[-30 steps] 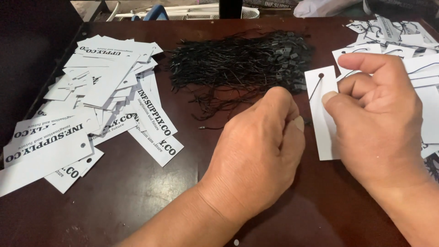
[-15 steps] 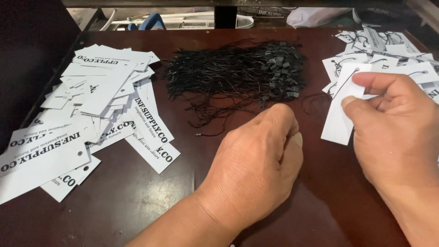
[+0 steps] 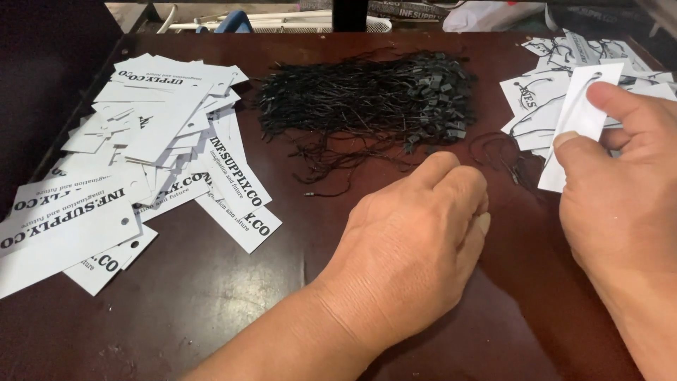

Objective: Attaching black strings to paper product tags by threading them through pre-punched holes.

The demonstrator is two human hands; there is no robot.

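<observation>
My right hand (image 3: 620,204) pinches a white card tag (image 3: 580,120) between thumb and fingers, tilted up over the right side of the dark wooden table (image 3: 211,296). A thin black string (image 3: 504,152) trails from the tag toward my left hand (image 3: 416,240), which rests on the table with fingers curled; I cannot tell whether it grips the string's end. A pile of black string fasteners (image 3: 367,99) lies just beyond my left hand.
A spread heap of white printed tags (image 3: 141,155) covers the table's left side. A stack of tags with strings attached (image 3: 557,77) sits at the far right. White items and a dark post stand past the far edge.
My right hand has carried the tag rightward and up toward the strung stack, turning it on edge. My left hand has stayed nearly in place.
</observation>
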